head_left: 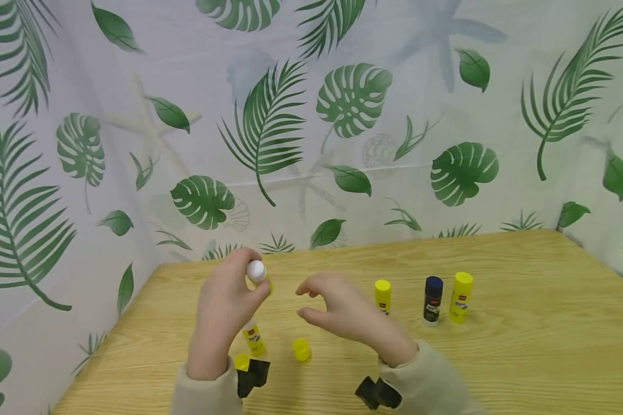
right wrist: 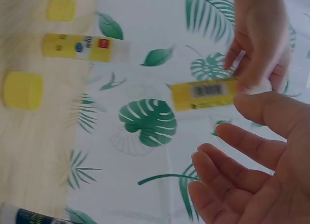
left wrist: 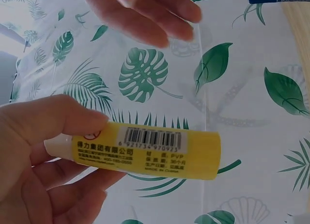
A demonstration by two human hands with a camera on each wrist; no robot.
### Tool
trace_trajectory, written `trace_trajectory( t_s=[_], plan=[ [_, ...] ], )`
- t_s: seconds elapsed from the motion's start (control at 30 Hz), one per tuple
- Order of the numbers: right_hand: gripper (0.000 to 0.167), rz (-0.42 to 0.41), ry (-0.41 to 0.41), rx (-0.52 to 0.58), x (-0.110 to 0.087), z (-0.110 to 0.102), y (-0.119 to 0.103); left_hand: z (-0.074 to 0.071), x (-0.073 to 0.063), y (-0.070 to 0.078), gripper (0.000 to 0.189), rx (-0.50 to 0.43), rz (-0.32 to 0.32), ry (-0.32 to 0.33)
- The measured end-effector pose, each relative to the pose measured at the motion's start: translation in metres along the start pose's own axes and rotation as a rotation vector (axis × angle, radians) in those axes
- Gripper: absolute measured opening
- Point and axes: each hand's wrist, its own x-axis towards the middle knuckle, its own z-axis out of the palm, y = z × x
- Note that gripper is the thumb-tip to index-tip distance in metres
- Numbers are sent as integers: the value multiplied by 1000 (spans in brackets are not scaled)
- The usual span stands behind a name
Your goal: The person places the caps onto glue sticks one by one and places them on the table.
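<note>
My left hand (head_left: 225,308) grips an uncapped yellow glue stick (left wrist: 201,156) by its white end, between thumb and fingers. In the left wrist view the stick's barcode label faces the camera. To the right, apart from it, hovers my right hand (head_left: 342,308), fingers loosely bent with nothing between them. Below the left hand another uncapped yellow glue stick (head_left: 254,340) stands on the table. Two yellow caps lie near it: one cap (head_left: 301,350) between the forearms, the other cap (head_left: 241,362) partly hidden by the left wrist.
On the right of the wooden table (head_left: 540,346) stand a yellow capped glue stick (head_left: 382,294), partly behind the right hand, a dark-blue-capped glue stick (head_left: 432,302) and a larger yellow glue stick (head_left: 461,298). A leaf-patterned cloth (head_left: 394,202) hangs behind the table.
</note>
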Motion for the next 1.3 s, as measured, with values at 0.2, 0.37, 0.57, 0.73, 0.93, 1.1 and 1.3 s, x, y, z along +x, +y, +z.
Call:
trace_trajectory(
  t_s=[0.2,0.37,0.57,0.73,0.93,1.1,1.3],
  plan=[
    [21,18,-99,-3,5,20,6,2,1,4,29,-2,31,69],
    [24,64,-189,-12,8,36,13,6,3,3,31,-40,39,84],
    [28,121,-277,-8,8,50,19,10,4,3,30,-44,87,68],
    [35,148,-336,-20,8,58,23,14,6,3,31,-68,130,54],
    [39,146,-380,-52,5,63,23,18,6,5,32,-63,151,10],
    [40,128,-419,-64,3,64,23,21,5,7,32,-40,149,-22],
    [41,138,-462,-58,1,65,24,23,5,9,32,-40,138,-51]
  ],
)
